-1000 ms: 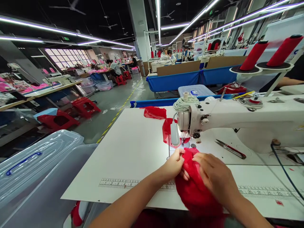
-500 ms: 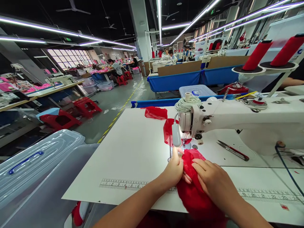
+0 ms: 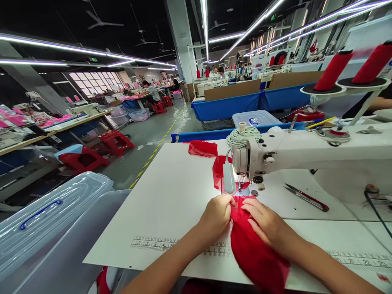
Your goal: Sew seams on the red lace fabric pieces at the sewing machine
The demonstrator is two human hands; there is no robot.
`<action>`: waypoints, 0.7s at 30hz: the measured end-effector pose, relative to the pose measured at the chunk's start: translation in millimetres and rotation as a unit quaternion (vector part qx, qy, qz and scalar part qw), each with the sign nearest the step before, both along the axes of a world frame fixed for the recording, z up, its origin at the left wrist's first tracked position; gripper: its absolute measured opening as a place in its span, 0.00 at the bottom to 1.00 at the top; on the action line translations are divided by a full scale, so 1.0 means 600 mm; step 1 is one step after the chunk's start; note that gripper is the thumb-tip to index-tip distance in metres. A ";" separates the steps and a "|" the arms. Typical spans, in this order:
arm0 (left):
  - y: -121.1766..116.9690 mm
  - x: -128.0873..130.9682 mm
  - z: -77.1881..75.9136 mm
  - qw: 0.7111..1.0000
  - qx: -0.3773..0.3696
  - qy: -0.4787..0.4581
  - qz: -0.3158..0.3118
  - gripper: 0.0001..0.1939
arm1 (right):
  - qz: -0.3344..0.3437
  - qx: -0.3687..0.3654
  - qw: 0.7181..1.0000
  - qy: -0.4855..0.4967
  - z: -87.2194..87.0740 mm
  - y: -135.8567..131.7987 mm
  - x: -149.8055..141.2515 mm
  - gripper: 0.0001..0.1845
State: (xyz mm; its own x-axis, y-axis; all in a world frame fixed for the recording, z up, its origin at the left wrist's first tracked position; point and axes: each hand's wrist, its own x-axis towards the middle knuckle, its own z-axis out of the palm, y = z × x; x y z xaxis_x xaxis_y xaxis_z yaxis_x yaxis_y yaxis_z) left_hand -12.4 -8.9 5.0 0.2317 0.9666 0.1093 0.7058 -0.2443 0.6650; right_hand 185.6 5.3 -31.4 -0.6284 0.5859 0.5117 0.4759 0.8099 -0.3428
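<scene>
A piece of sheer red fabric [image 3: 255, 249] lies in front of the sewing machine [image 3: 254, 157] and hangs over the table's near edge. My left hand [image 3: 217, 212] is closed on its left edge, pinching it between thumb and fingers just short of the needle area [image 3: 240, 187]. Across the fabric's right side lies my right hand [image 3: 266, 222], fingers stretched out and slightly apart, its thumb hidden. The fabric's top end reaches close to the presser foot; whether it is under the foot I cannot tell. More red fabric pieces [image 3: 202, 148] lie behind and left of the machine head.
Thread snips [image 3: 307, 197] lie right of the needle. A printed ruler [image 3: 153, 243] runs along the white table [image 3: 180, 183]. Clear plastic bins [image 3: 61, 212] stand at left. Red thread cones [image 3: 333, 71] rise at right. Other people sit at distant machines.
My left hand has shifted slightly left and closed more tightly on the fabric edge. The fabric now lies flatter and straighter below the needle; my right hand stays on it. The view has tilted slightly.
</scene>
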 end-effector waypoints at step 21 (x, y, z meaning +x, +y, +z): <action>0.030 0.017 -0.049 0.912 0.316 0.213 -0.149 0.16 | -0.023 0.077 0.996 -0.043 -0.014 0.015 0.021 0.19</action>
